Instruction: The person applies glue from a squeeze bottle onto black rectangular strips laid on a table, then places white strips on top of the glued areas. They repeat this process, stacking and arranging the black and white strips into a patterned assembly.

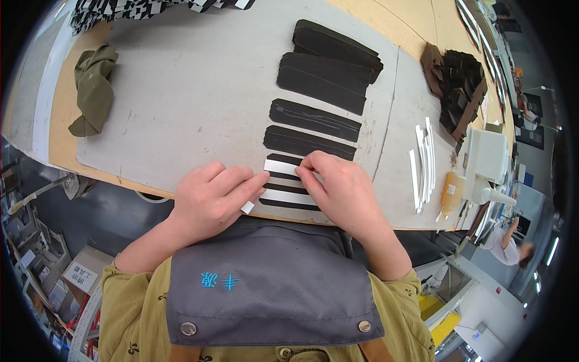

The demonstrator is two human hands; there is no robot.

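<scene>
A white strip (281, 168) lies along a black strip-shaped piece (283, 158) near the table's front edge. My right hand (338, 184) pinches the right end of this white strip between thumb and forefinger. My left hand (218, 196) has its fingertips at the strip's left end, fingers pressed together. A small white end (247, 207) pokes out beneath the left fingers; the rest of it is hidden. Just nearer to me, another white strip (286, 194) sits on a second black piece (289, 204). Farther up the column are more black pieces (310, 142) with a lengthwise line.
Overlapping black pieces (322, 78) lie at the column's far end. Loose white strips (426, 163), a yellowish squeeze bottle (451, 192) and a white container (487, 155) are to the right. A dark bundle (461, 90) lies far right, an olive cloth (94, 93) far left.
</scene>
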